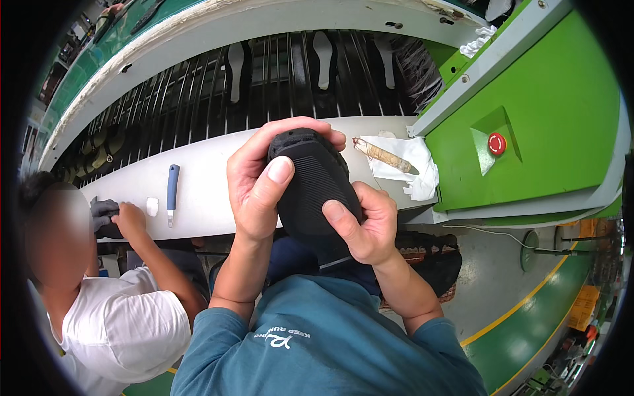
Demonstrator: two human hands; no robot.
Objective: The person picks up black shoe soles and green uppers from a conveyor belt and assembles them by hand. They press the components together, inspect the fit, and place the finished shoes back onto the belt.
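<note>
**Holding a black shoe sole up between both hands**

Grasps the top end of the black sole [310, 188] with the left hand [254, 191], thumb on the ribbed face, and the lower right edge with the right hand [370, 228], thumb also on the face. Appears raised near the front edge of the white desk [205, 214]. Looks light and rubbery, probably stiff yet slightly yielding, hardly fragile; should resist slipping at the ribs. Best held by the side edges.

On the desk, to the left, a blue-handled tool [172, 191] beside a small white lump [152, 206]; to the right, a wrapped-handle tool [386, 156] on white cloth [424, 178]. Beyond, a conveyor [275, 86] carrying pale-centred soles [323, 59]. At right, a green machine [548, 132] with a red button [496, 144]; at left, a co-worker [135, 317] in white.
</note>
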